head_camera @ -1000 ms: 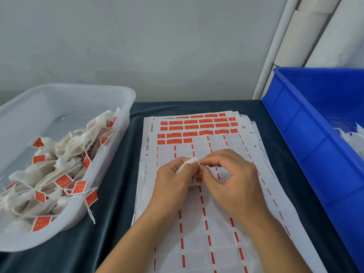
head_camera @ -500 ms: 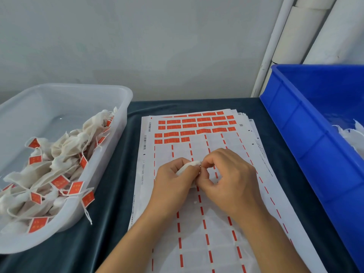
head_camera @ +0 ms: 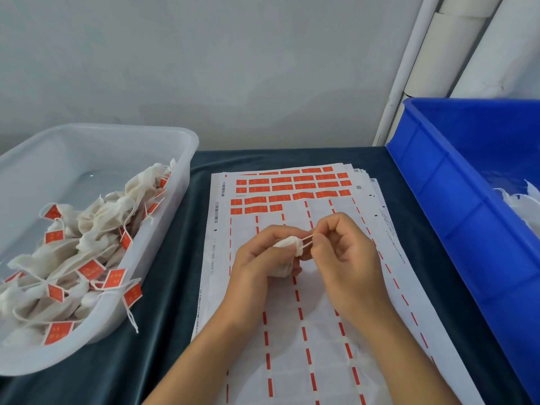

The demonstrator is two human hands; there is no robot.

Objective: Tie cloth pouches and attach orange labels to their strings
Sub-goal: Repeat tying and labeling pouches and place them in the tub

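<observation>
Left hand (head_camera: 257, 261) clasps a small crumpled white cloth pouch (head_camera: 287, 248) above the white paper label sheet (head_camera: 295, 331); right hand (head_camera: 347, 258) pinches its two thin taut drawstrings (head_camera: 306, 240), over the dark velvety worktop (head_camera: 163, 287)

- Sheets (head_camera: 321, 331) are laid mid-worktop (head_camera: 175, 287).
- A tub (head_camera: 181, 176) of pouches (head_camera: 87, 244) is set left.
- A crate (head_camera: 467, 229) is set right.
- Pipes (head_camera: 438, 54) are stood behind the crate.
</observation>
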